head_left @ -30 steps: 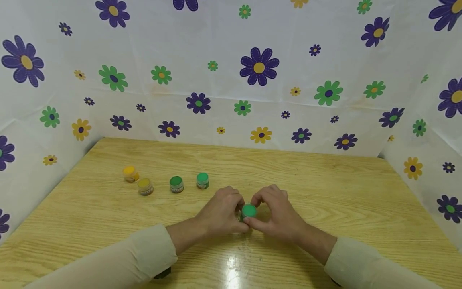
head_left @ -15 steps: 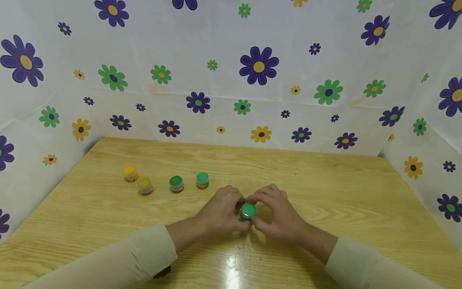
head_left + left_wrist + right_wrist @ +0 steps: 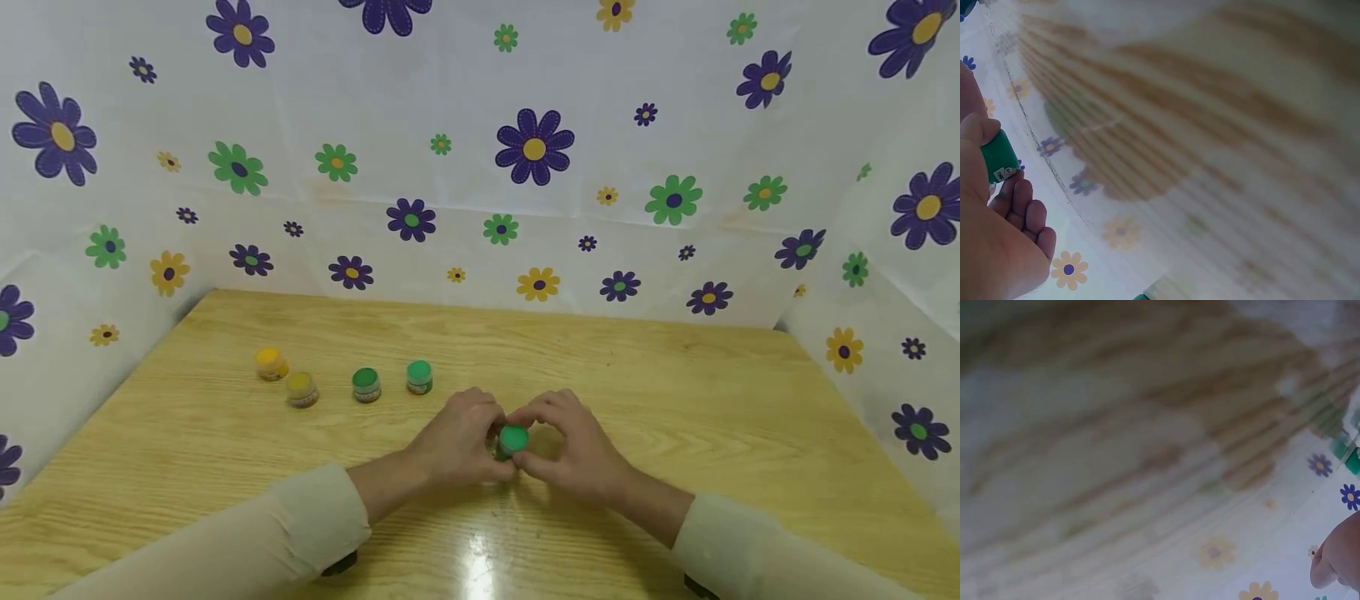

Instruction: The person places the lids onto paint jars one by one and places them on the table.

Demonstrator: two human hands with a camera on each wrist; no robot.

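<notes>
A small paint jar with a green lid point(image 3: 513, 439) is between my two hands, near the middle of the table. My left hand point(image 3: 461, 442) grips its body from the left, thumb in front and fingers behind. In the left wrist view, the jar's green side with a small white label point(image 3: 1000, 159) shows between thumb and fingers. From the right, my right hand point(image 3: 573, 446) pinches the lid's rim between thumb and fingertips. The right wrist view catches only part of the right hand point(image 3: 1341, 553) at its edge.
Left of the hands stand an orange paint jar point(image 3: 271, 364), a mustard-yellow one point(image 3: 302, 390), a dark green one point(image 3: 366, 385) and a lighter green one point(image 3: 419, 377). A flowered white cloth point(image 3: 450, 183) walls the wooden table point(image 3: 675, 392) at the back and sides.
My right thumb and fingertips have shifted round the lid's rim and come back against it. The left hand keeps its grip. The head view has tilted slightly.
</notes>
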